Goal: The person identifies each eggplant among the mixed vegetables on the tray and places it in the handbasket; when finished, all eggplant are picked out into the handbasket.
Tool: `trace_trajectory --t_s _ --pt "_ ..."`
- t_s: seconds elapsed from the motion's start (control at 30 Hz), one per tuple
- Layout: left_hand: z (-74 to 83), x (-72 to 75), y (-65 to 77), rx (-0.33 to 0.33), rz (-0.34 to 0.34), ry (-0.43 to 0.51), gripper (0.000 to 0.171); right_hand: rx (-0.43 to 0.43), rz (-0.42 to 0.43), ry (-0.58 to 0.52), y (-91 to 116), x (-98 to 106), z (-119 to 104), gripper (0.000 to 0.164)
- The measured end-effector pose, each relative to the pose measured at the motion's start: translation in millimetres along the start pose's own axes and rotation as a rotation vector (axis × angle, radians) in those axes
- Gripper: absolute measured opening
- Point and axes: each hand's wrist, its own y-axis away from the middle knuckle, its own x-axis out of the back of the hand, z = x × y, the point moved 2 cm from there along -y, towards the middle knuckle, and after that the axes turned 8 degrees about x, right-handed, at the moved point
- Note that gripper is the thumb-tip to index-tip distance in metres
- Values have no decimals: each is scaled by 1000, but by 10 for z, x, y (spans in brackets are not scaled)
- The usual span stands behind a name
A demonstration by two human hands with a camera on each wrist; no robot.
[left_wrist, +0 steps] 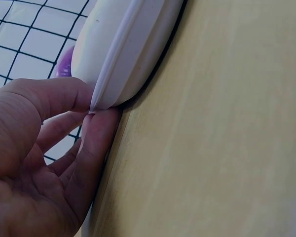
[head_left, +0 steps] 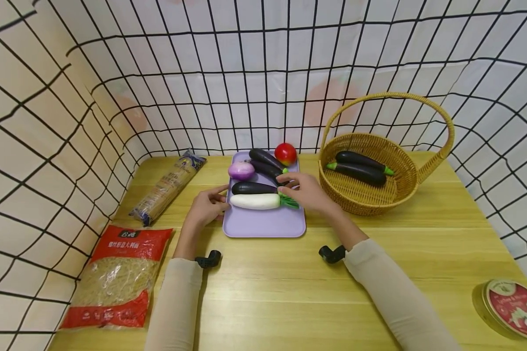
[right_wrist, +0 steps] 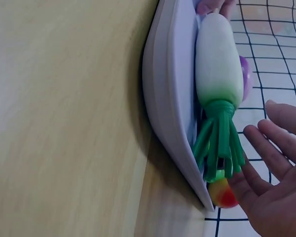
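Note:
A lilac tray (head_left: 264,228) lies on the table, bearing a white radish (head_left: 254,201) with green leaves, an eggplant (head_left: 253,188) beside it, two more eggplants behind, a purple onion (head_left: 241,170) and a red tomato-like fruit (head_left: 285,154). My left hand (head_left: 207,205) pinches the tray's left rim between thumb and finger, as the left wrist view shows. Over the tray's right side, my right hand (head_left: 306,193) hovers by the radish leaves (right_wrist: 219,140) with its fingers relaxed and spread, gripping nothing. It partly hides the eggplants' stem ends.
Right of the tray stands a wicker basket (head_left: 351,204) with a tall handle, holding two eggplants (head_left: 360,174). On the left lie a pack of spaghetti (head_left: 169,187) and a red bag of pasta (head_left: 114,275). A round tin (head_left: 511,308) sits front right. Black wire mesh encloses the table.

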Motion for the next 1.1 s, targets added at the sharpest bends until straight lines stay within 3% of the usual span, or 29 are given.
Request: trace_trajectory --t_s 0.5,0.8,1.1 --pt "-4 -26 -21 4 -11 30 64 0 -82 221 -120 -153 -63 36" --pt "-25 -11 -26 1 -7 24 64 -50 -153 240 -176 -185 -33 37" --pt "-25 3 -14 0 -1 22 63 -39 -185 275 -170 -183 -24 41"
